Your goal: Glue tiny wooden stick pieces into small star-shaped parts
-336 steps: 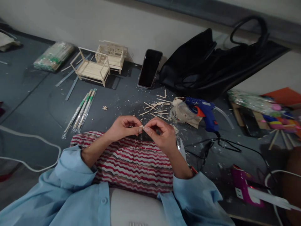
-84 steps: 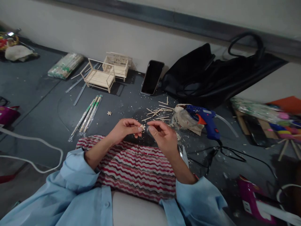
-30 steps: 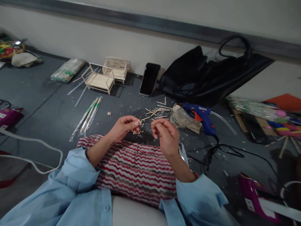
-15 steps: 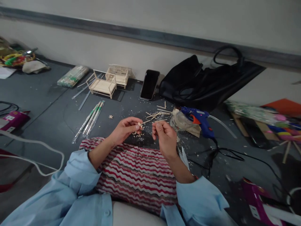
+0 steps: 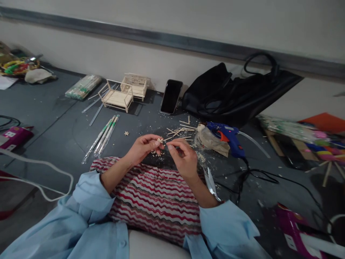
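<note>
My left hand (image 5: 141, 149) is closed, pinching a small pale wooden flower piece (image 5: 160, 141) between thumb and fingertips. Right beside it, the thumb and index finger of my right hand (image 5: 185, 158) are pressed together. Whatever is between them is too small to make out. Tiny cut wood bits (image 5: 157, 153) lie below my left fingertips. A finished-looking wooden flower (image 5: 126, 133) rests on the dark table to the left. Behind my hands lie loose thin wooden sticks (image 5: 179, 131).
Miniature stick furniture (image 5: 117, 99) stands near the wall beside a phone (image 5: 171, 96). A blue glue gun (image 5: 237, 144) lies at right, its cable trailing forward. Scissors (image 5: 211, 183) lie by my right forearm. Wrapped sticks (image 5: 104, 138) are at left; a black bag (image 5: 223, 93) leans behind.
My right hand has moved left, bringing its fingertips up to the flower piece in my left hand. The scissors by my right forearm show more. My left hand has hardly moved.
</note>
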A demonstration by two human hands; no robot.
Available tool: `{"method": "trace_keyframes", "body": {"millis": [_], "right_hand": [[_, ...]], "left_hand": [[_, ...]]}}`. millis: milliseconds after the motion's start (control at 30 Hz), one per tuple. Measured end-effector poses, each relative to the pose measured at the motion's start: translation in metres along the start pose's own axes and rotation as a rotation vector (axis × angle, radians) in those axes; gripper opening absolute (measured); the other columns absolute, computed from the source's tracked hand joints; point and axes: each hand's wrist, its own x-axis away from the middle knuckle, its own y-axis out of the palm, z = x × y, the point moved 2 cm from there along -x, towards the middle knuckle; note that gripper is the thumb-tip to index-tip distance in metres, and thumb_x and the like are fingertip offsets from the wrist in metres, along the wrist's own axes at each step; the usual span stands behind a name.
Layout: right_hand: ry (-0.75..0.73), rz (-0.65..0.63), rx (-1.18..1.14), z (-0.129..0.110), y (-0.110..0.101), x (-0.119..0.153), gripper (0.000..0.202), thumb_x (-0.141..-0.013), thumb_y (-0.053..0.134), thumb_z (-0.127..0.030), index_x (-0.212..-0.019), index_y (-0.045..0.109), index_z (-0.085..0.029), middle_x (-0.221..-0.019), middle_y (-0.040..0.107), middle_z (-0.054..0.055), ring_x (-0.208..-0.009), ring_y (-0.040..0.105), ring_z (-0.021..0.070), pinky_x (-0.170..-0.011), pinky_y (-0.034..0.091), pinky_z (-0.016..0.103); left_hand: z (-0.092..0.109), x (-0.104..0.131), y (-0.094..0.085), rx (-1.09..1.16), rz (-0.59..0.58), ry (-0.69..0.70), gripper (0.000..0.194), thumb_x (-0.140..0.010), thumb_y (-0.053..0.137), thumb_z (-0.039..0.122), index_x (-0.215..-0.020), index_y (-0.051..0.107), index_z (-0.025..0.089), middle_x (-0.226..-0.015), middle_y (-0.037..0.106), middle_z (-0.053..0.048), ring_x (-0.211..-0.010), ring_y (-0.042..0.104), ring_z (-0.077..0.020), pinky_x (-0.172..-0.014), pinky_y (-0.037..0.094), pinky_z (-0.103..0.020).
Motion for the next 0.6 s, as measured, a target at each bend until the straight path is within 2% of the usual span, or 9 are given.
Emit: {"method": "trace_keyframes", "body": {"millis": [167,267,400,533,600], "right_hand": [[0.015,0.034,0.037,0.005,0.000,0.002,0.010,-0.089,0.062,-0.028,-0.088,0.071,-0.023,-0.092,0.071,0.004,-0.080,0.063,0.0163,-0.069,0.049,0.027],[0.106,0.044,0.024,0.012,0.000,0.003,0.015,-0.089,0.061,-0.033,-0.089,0.071,-0.022,-0.079,0.070,0.001,-0.069,0.061,0.0150,-0.068,0.049,0.028],[0.235,0.020,-0.097,0.020,0.003,0.003,0.023,-0.092,0.053,-0.037,-0.090,0.070,-0.021,-0.069,0.066,0.000,-0.057,0.056,0.0126,-0.058,0.046,0.025],[0.274,0.065,-0.157,0.025,0.002,0.000,0.016,-0.080,0.054,-0.024,-0.087,0.068,-0.021,-0.076,0.068,0.001,-0.063,0.058,0.0138,-0.054,0.043,0.023],[0.280,0.051,-0.178,0.025,0.001,-0.001,0.015,-0.076,0.051,-0.021,-0.076,0.066,-0.021,-0.067,0.065,0.000,-0.060,0.055,0.0136,-0.053,0.041,0.024]], "left_hand": [[-0.001,0.000,0.002,0.027,0.004,-0.015,0.031,-0.066,0.087,0.030,-0.089,0.073,0.013,-0.074,0.074,-0.004,-0.063,0.066,-0.0119,-0.063,0.053,-0.024],[-0.001,0.001,0.002,0.011,-0.010,-0.029,0.031,-0.068,0.085,0.031,-0.090,0.074,0.013,-0.075,0.075,-0.005,-0.064,0.066,-0.0120,-0.065,0.053,-0.025],[-0.002,0.001,0.001,-0.080,-0.030,-0.008,0.034,-0.071,0.083,0.032,-0.097,0.073,0.013,-0.076,0.074,-0.005,-0.063,0.065,-0.0120,-0.066,0.053,-0.026],[-0.002,0.001,0.001,-0.210,-0.009,0.033,0.032,-0.071,0.082,0.033,-0.095,0.071,0.014,-0.074,0.073,-0.003,-0.067,0.066,-0.0129,-0.067,0.051,-0.025],[-0.001,0.001,0.001,-0.263,-0.011,0.049,0.029,-0.071,0.082,0.032,-0.092,0.071,0.015,-0.074,0.071,-0.002,-0.070,0.066,-0.0133,-0.067,0.051,-0.025]]}}
